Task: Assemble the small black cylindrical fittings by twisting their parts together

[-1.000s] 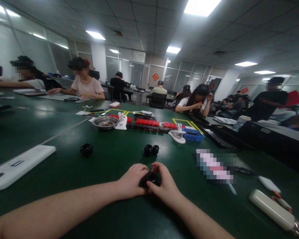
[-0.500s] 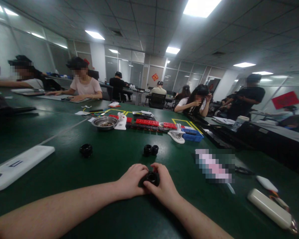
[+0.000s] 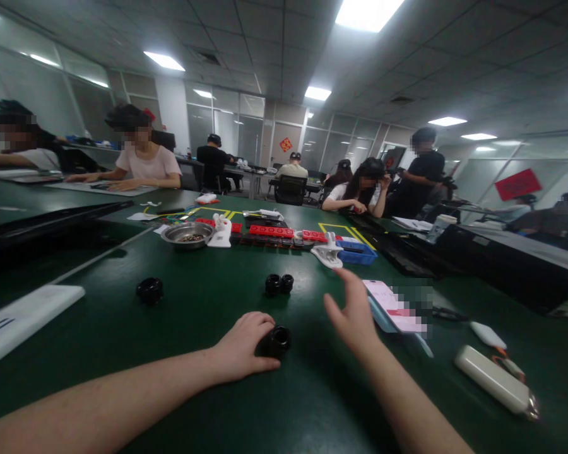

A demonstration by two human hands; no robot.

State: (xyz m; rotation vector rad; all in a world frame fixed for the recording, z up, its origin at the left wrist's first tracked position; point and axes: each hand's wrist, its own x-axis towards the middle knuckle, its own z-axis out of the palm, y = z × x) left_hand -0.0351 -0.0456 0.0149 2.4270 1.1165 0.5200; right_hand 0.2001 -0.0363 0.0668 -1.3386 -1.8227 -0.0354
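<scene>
My left hand is closed around a black ring-shaped part with a hole in its top, low over the green table. Off to the right, my right hand reaches forward with thumb and index finger apart and nothing between them. Its fingertips point toward a white clamp. Two smaller black round parts sit side by side beyond my left hand. Another black ring part lies farther left.
A metal bowl of small pieces, red blocks and a blue tray line the far middle. At right lie a phone and a cream cylinder. A white device rests at left. Co-workers sit beyond.
My right hand has let go of the black part and moved forward and right, its fingers spreading. My left hand stays on the part. The view has turned slightly right.
</scene>
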